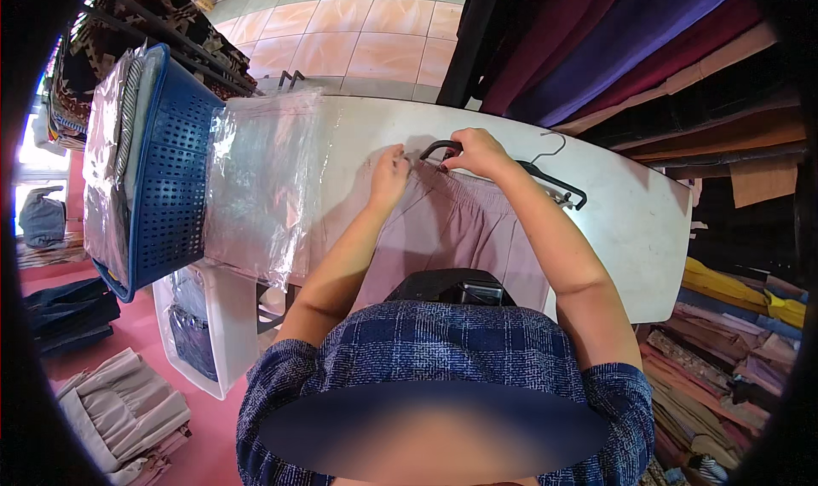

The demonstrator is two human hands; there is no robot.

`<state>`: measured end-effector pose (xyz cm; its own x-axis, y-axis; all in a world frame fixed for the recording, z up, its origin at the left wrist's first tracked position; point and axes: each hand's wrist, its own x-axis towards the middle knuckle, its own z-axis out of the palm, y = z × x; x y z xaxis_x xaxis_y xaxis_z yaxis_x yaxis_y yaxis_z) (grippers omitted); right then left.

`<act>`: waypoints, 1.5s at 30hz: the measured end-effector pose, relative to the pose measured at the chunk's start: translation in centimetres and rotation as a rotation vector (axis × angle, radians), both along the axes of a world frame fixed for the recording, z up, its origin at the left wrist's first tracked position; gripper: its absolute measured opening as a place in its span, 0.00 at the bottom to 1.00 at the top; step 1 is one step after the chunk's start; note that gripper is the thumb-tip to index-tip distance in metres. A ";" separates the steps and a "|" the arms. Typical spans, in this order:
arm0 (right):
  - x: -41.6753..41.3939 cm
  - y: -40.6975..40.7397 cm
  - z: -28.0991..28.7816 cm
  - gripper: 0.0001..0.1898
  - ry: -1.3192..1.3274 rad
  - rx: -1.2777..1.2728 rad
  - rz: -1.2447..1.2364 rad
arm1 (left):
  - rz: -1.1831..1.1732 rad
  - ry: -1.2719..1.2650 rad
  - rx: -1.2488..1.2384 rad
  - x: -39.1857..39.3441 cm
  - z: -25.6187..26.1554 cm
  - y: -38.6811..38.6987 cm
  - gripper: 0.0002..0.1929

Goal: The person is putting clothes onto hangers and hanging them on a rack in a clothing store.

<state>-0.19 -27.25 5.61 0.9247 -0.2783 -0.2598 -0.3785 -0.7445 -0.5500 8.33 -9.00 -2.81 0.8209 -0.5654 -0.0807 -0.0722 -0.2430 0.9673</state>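
Note:
A mauve garment with a gathered elastic waistband lies on the white tabletop in front of me. Along its waist runs a black clip hanger, its metal hook pointing away from me. My right hand grips the hanger near its left end, with thumb and fingers around the bar and clip. Just left of that end, my left hand is raised beside the waistband corner, fingers bent and slightly blurred. Whether it touches the cloth is unclear. My body hides the garment's lower part.
Clear plastic bags lie on the table's left, beside a blue perforated basket holding bagged clothes. Hanging garments crowd the far right edge. Folded clothes are stacked at right; a white bin stands below left.

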 end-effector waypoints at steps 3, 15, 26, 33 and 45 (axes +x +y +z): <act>0.2 -0.9 -0.5 0.13 -0.031 0.029 -0.028 | -0.174 -0.290 0.349 -0.7 -0.2 0.3 0.18; 1.6 -0.9 0.1 0.11 -0.144 0.214 0.042 | -0.359 0.494 -0.080 0.9 -0.7 2.1 0.09; 2.5 0.4 -0.7 0.11 -0.146 0.233 0.142 | -0.253 0.560 -0.228 0.7 -0.9 2.4 0.06; 3.0 0.5 -1.0 0.10 -0.152 0.288 0.145 | -0.189 0.639 -0.305 0.6 0.1 2.5 0.06; 1.0 1.6 -0.7 0.14 -0.790 -0.274 0.047 | -0.186 0.286 -0.016 1.9 0.0 3.7 0.08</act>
